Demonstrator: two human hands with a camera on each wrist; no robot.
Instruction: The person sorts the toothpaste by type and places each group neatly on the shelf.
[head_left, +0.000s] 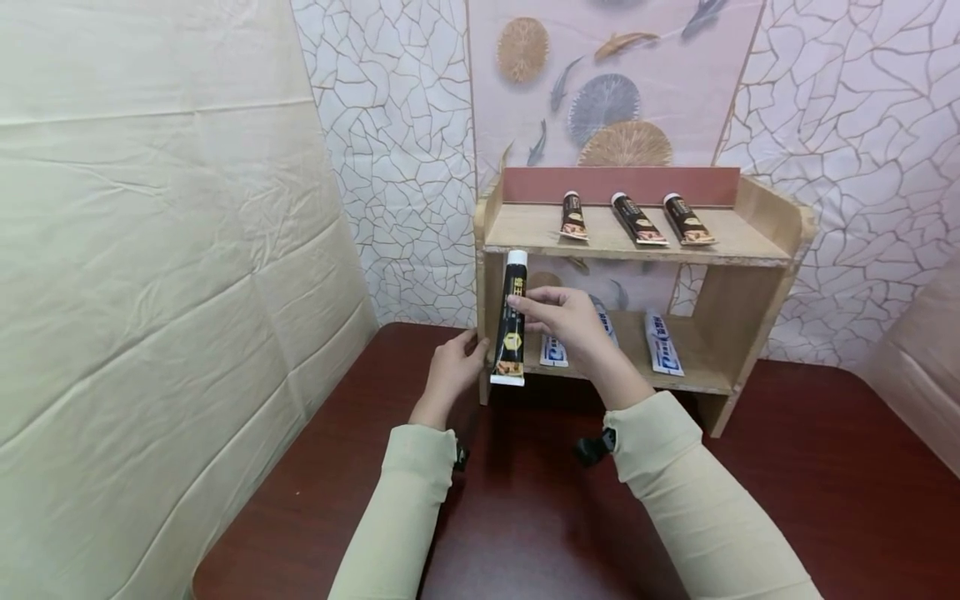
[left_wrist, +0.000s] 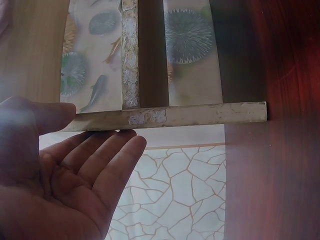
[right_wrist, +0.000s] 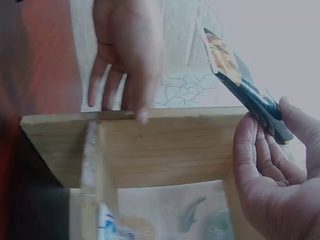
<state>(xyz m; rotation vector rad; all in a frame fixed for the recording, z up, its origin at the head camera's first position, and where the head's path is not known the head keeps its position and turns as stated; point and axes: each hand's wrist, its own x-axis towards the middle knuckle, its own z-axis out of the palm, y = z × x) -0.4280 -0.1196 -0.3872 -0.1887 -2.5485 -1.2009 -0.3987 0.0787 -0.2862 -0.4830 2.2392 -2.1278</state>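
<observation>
My right hand [head_left: 566, 317] holds a black toothpaste tube [head_left: 513, 337] between thumb and fingers, in front of the shelf's left end. The tube stands nearly upright, white cap up and flat crimped end down. Lower and to its left, my left hand [head_left: 453, 367] is at the left side panel of the wooden shelf [head_left: 482, 292]. The left wrist view shows its fingers [left_wrist: 115, 167] along the panel's outer face and its thumb at the front edge. Three black tubes lie in a row on the upper board: left [head_left: 573, 217], middle [head_left: 637, 221], right [head_left: 686, 221].
On the lower board lie blue-and-white tubes, one [head_left: 663, 343] at the right and others [head_left: 553, 352] partly hidden behind my right hand. The shelf stands on a dark red table [head_left: 337, 467]. A pale cloth [head_left: 165, 292] hangs along the left side.
</observation>
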